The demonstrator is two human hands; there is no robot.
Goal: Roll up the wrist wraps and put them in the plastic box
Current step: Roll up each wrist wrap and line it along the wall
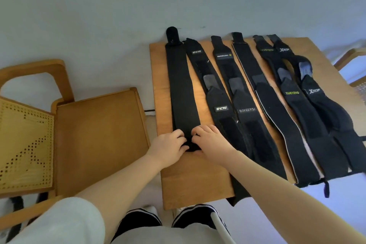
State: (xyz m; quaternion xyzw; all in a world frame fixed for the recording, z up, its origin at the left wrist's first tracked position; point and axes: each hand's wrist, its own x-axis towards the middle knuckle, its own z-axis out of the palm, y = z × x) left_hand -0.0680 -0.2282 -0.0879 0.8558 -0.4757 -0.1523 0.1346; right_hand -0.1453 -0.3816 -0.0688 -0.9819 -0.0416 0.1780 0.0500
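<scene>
While both hands, left (168, 143) and right (211, 140), are pinching the plain black fabric wrist wrap's (181, 89) rolled end in a curled grip, branded black wraps (223, 109) are lying just right of it on the wooden bench (190, 180).

Wrap (181, 85) under both hands: plain black, no label. Wrap (219, 105) just right of right hand (210, 140): black, white lettering on black tag. Further right: black wrap (245, 110) with grey lettering; black wrap (267, 97) with pale edging; black wrap (293, 93) with yellow-green lettering; black wrap (315, 93) with silver-white logo. Bench (194, 180): warm light-brown wood. Chair (95, 134) left of left hand (168, 146): tan wood seat, yellowish perforated cane panel. Floor (99, 16): pale grey. Sleeve (65, 222): white.
</scene>
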